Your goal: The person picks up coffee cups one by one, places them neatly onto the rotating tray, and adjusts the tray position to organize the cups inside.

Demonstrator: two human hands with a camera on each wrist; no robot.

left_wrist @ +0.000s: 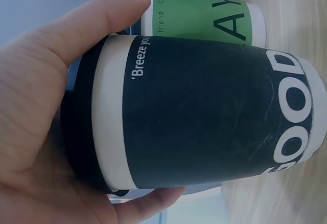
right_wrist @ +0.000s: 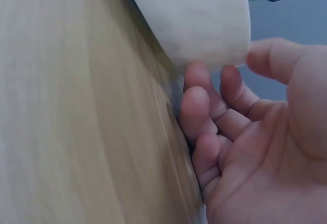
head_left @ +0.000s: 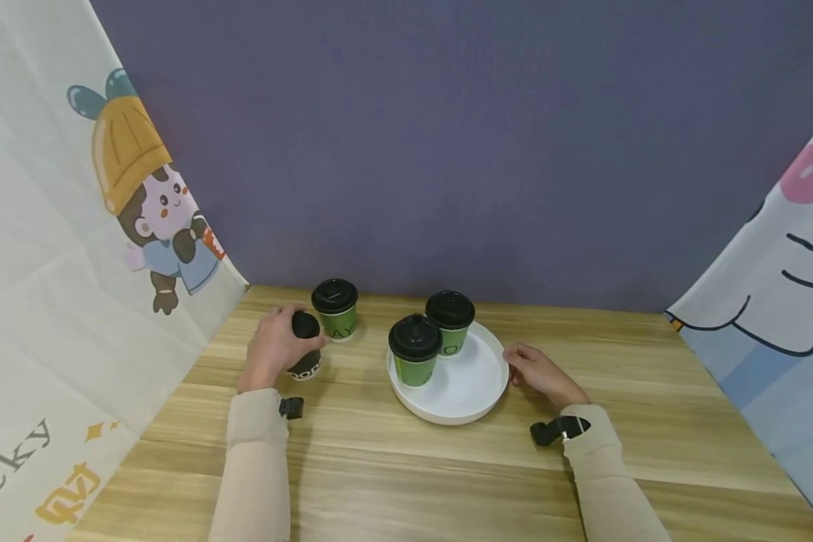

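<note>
My left hand [head_left: 275, 348] grips a black paper coffee cup [left_wrist: 199, 114] with a black lid, thumb on one side and fingers on the other. White lettering runs round the cup's lower part. Just beyond it stands a green paper cup [head_left: 339, 322] with a black lid. At the right edge of a round white tray [head_left: 470, 388], my right hand [head_left: 538, 373] holds the rim, its thumb at the top edge and its curled fingers against the outer wall. On the tray are a front green cup [head_left: 416, 370] and a rear green cup [head_left: 453, 339], both black-lidded.
The wooden table [head_left: 406, 482] meets a dark purple-grey panel [head_left: 433, 150] at the back. A white printed cloth [head_left: 34, 226] hangs at the left, and another printed cloth [head_left: 779, 278] at the right.
</note>
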